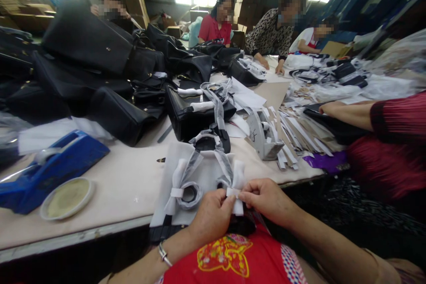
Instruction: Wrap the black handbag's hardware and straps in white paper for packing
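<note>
A bag covered in white foam sheet (208,166) lies at the table's front edge, its handles wrapped in clear film. White padding tied by a narrow band (177,192) sits on its left side. On its right side, my left hand (214,213) pinches a white strip (232,192) that goes around the padding (238,173). My right hand (266,197) has thumb and forefinger closed on the right end of that same strip. Just behind is a black bag (186,115) with white-wrapped handles.
A blue tape dispenser (76,153) and a round dish (68,199) are at the left. Black bags (86,49) are piled behind. A grey dispenser (262,135) stands beside cardboard strips (301,131). Several people work around the table, one red sleeve (396,117) close at right.
</note>
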The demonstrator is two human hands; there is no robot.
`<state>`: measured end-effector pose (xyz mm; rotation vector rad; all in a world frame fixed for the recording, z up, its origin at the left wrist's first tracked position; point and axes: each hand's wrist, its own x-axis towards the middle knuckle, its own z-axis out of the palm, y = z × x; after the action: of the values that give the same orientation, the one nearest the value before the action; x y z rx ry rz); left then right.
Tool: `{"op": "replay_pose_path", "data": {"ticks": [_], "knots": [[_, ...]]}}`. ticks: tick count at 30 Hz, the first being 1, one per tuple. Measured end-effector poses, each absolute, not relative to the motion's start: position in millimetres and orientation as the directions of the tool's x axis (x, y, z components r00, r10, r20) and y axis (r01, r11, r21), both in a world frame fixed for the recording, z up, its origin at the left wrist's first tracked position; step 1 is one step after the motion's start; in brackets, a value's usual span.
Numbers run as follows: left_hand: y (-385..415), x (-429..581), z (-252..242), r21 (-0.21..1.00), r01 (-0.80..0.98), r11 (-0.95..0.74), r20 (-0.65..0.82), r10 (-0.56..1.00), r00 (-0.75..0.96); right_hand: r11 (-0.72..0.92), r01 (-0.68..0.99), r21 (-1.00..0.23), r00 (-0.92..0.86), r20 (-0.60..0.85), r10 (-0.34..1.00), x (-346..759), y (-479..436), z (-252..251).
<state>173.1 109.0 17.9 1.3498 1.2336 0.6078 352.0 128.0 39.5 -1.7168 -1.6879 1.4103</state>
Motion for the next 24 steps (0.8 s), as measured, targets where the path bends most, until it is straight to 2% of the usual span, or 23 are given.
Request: {"op": "replay_pose_path", "data": {"ticks": [2,7,11,14,20,22,24], "knots": [[109,173,16,0.925,0.321,0.206,-0.309,0.898,0.314,-0.26,0.522,-0.812,-0.223,-0.424,0.878,354,127,42],[108,173,15,0.923,0.337,0.185,-0.294,0.904,0.31,-0.214,0.577,-0.788,-0.174,-0.375,0.911,354,124,42],[108,173,19,0.934,0.274,0.23,-0.316,0.888,0.333,-0.235,0.51,-0.827,-0.196,-0.378,0.905,354,126,42],[108,172,19,0.941,0.192,0.278,-0.331,0.872,0.361,-0.249,0.401,-0.882,-0.25,-0.367,0.896,356,128,40],[111,168,19,0.927,0.078,0.368,-0.364,0.826,0.43,-0.347,0.002,-0.938,-0.363,-0.324,0.874,362,132,21],[111,168,22,0.927,0.06,0.37,-0.359,0.828,0.43,-0.339,-0.055,-0.939,-0.361,-0.298,0.884,361,133,16],[109,168,24,0.924,0.022,0.382,-0.353,0.829,0.433,-0.332,-0.043,-0.942,-0.369,-0.294,0.882,359,132,16]]}}
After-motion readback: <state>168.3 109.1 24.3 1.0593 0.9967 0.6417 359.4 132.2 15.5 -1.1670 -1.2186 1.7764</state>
